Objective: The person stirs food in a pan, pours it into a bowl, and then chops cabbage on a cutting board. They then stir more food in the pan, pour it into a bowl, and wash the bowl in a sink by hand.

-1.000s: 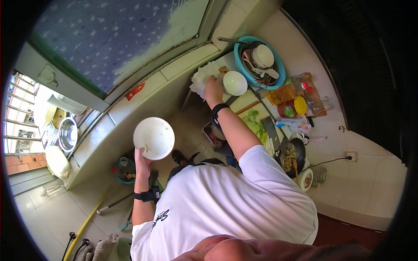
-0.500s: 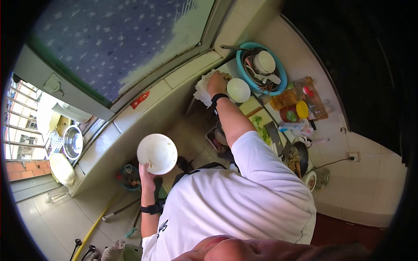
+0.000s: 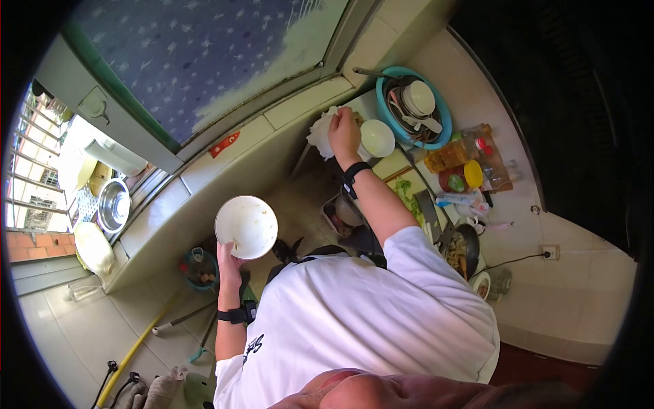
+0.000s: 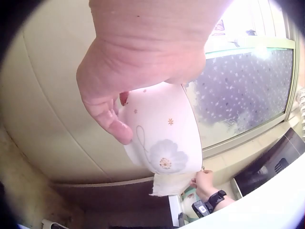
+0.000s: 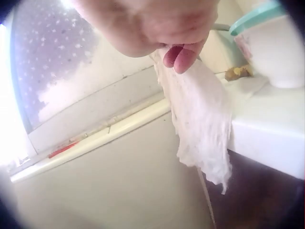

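Note:
My left hand grips a dirty white bowl from below, held out over the floor; the left wrist view shows its flowered outside against my thumb. My right hand reaches to the far counter and pinches a white cloth, which hangs off the counter edge. In the right wrist view the cloth dangles from my fingertips. A clean white bowl stands just right of that hand.
A teal basin with dishes sits behind the white bowl. Oil bottles and jars, a cutting board with greens and a pan line the counter. A small bucket and a yellow hose are on the floor.
My right hand has lifted the white cloth slightly off the counter. My left hand with the dirty bowl has stayed almost in place.

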### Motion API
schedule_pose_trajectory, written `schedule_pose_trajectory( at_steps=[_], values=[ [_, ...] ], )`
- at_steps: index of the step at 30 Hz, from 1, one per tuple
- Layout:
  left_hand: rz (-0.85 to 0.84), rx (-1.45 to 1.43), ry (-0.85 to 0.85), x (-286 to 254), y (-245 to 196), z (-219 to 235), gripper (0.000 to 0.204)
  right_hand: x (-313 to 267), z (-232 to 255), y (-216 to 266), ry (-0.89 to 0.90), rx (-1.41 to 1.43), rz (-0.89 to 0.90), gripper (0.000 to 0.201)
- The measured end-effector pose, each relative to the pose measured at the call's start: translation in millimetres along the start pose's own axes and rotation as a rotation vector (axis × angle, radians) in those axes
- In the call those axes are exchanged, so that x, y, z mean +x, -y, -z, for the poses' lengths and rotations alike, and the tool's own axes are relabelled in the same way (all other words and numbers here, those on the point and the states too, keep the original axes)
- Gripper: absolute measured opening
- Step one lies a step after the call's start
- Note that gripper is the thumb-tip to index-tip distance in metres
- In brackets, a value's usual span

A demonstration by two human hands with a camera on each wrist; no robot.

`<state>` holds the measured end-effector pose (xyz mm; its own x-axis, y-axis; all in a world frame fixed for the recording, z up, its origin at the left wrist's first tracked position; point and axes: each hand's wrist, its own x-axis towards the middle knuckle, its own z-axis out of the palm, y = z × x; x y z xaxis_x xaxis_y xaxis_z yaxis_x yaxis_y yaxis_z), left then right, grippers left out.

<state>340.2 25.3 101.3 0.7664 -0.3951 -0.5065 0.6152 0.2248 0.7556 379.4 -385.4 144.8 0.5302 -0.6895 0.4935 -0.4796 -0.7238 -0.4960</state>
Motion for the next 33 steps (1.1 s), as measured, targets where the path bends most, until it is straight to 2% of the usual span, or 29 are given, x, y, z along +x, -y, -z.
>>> schedule_pose_trajectory(
  at_steps=[5, 7, 9, 13, 16, 18, 20, 23, 25, 26, 27, 29, 30, 33],
  values=[
    [-0.025, 0.073, 0.045, -6.7, -8.0, -21.0, 0.053, -13.2, 41.2, 18.7, -0.062, 0.233, 0.117, 0.011],
    [0.009, 0.162, -0.031, -8.8, -1.2, -22.6, 0.053, -24.4, 70.1, 33.4, -0.061, 0.406, 0.227, 0.015],
    [-0.021, 0.171, -0.097, -12.1, 9.6, -22.8, 0.052, -32.9, 85.5, 37.8, -0.047, 0.551, 0.239, 0.018],
    [-0.065, 0.196, -0.153, -35.3, 25.9, -32.1, 0.05, -60.3, 135.6, 70.5, 0.218, 1.083, 0.106, 0.012],
    [-0.099, 0.17, -0.214, -61.7, 47.6, -32.3, 0.05, -97.1, 157.1, 88.3, 0.378, 1.263, 0.054, 0.013],
    [-0.148, 0.099, -0.272, -93.7, 60.6, -39.0, 0.045, -124.7, 167.1, 93.7, 0.462, 1.265, 0.095, 0.014],
    [-0.2, 0.033, -0.359, -118.0, 95.9, -32.7, 0.037, -155.0, 174.1, 101.3, 0.544, 1.216, 0.109, 0.014],
    [-0.204, -0.016, -0.51, -175.3, 142.2, -26.0, 0.031, -205.2, 175.2, 102.7, 0.73, 1.329, 0.036, 0.012],
    [-0.168, -0.037, -0.663, -216.5, 189.5, -14.5, 0.032, -246.0, 183.2, 102.5, 0.932, 1.404, -0.069, 0.01],
    [-0.09, -0.069, -0.711, -247.2, 202.2, -14.0, 0.042, -267.6, 188.1, 101.7, 1.004, 1.411, -0.109, 0.01],
    [-0.101, -0.111, -0.735, -257.0, 222.5, 9.1, 0.042, -296.7, 181.0, 109.9, 1.056, 1.395, -0.145, 0.01],
    [-0.006, -0.161, -0.843, -298.7, 271.4, 32.9, 0.054, -337.7, 205.5, 117.1, 1.282, 1.35, -0.243, 0.011],
    [0.017, -0.186, -0.892, -323.8, 291.9, 40.7, 0.062, -357.9, 211.5, 114.7, 1.333, 1.357, -0.22, 0.011],
    [0.051, -0.244, -1.041, -411.3, 330.2, 53.7, 0.063, -421.7, 217.5, 110.7, 1.526, 1.263, -0.045, 0.012]
  ],
)
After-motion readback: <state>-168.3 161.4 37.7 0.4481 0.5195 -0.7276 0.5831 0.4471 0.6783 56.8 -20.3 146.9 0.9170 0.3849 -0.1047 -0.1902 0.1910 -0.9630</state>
